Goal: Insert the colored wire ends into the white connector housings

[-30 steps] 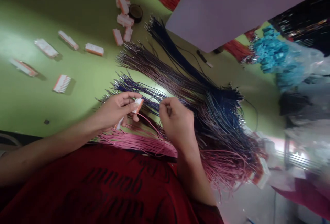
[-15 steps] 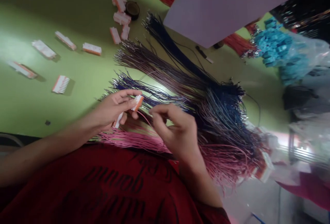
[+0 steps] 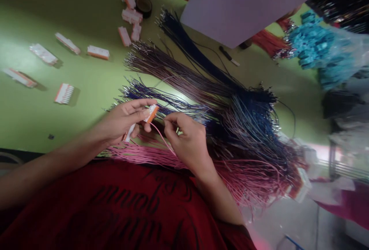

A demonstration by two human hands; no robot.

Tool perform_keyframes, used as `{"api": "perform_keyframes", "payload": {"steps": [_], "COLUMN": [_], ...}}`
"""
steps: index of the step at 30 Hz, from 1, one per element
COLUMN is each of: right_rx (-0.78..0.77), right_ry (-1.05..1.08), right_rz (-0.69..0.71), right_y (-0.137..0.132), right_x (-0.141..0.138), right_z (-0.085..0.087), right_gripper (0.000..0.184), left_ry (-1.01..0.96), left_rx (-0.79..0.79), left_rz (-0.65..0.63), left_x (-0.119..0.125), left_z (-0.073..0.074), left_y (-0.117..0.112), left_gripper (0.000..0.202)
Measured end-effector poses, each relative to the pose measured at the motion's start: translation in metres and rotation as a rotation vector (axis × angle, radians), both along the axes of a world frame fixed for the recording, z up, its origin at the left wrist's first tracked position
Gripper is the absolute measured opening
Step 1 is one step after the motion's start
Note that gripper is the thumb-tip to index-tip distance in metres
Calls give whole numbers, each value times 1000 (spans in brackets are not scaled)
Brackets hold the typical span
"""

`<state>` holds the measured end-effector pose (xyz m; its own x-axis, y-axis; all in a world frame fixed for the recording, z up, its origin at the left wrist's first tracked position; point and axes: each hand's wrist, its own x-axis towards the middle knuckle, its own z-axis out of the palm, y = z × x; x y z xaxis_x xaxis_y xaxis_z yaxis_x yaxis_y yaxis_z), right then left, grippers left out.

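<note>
My left hand [image 3: 127, 119] pinches a white and orange connector housing [image 3: 151, 114] between thumb and fingers. A second white and orange housing [image 3: 128, 132] is tucked lower in the same hand. From the pinched housing a pink wire [image 3: 161, 136] curves down and right, passing beneath my right hand [image 3: 186, 136]. Thumb and index of that hand are pressed together just right of the housing, apart from it; whatever lies between them is too small to make out. Loose pink wires [image 3: 144, 156] lie below both hands, and blue-purple wires [image 3: 173, 104] lie just beyond them.
Several housings [image 3: 63, 93] are scattered on the green table [image 3: 86, 77] at left, more beside a tape roll [image 3: 143, 6]. Brown wires [image 3: 173, 69] and dark blue wires [image 3: 196, 54] stretch across the middle. A black-handled tool [image 3: 229, 55] and bagged turquoise parts [image 3: 311, 42] lie right.
My right hand has moved slightly left, closer to the housing, and more of the pink wire shows. The left hand keeps its hold. The whole view has shifted a little.
</note>
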<state>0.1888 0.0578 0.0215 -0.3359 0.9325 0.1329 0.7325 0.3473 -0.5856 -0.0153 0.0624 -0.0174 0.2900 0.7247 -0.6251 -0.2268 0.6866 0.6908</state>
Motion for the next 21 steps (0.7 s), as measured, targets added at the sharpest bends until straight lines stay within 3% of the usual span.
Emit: {"api": "perform_keyframes", "payload": {"steps": [7,14,21], "right_rx": [23,226,188], "right_ry": [-30,-109,-65], "right_rz": [-7,75,104], "right_y": [3,2,2], "right_x": [0,-4,-4], "right_z": [-6,-17,-30], "right_gripper": [21,28,25], "left_ry": [25,31,36], "left_rx": [16,-29,-27], "left_rz": [-23,-22,-23], "left_x": [1,0,1], "left_z": [0,2,3], "left_y": [0,0,0], "left_gripper": [57,55,50]}}
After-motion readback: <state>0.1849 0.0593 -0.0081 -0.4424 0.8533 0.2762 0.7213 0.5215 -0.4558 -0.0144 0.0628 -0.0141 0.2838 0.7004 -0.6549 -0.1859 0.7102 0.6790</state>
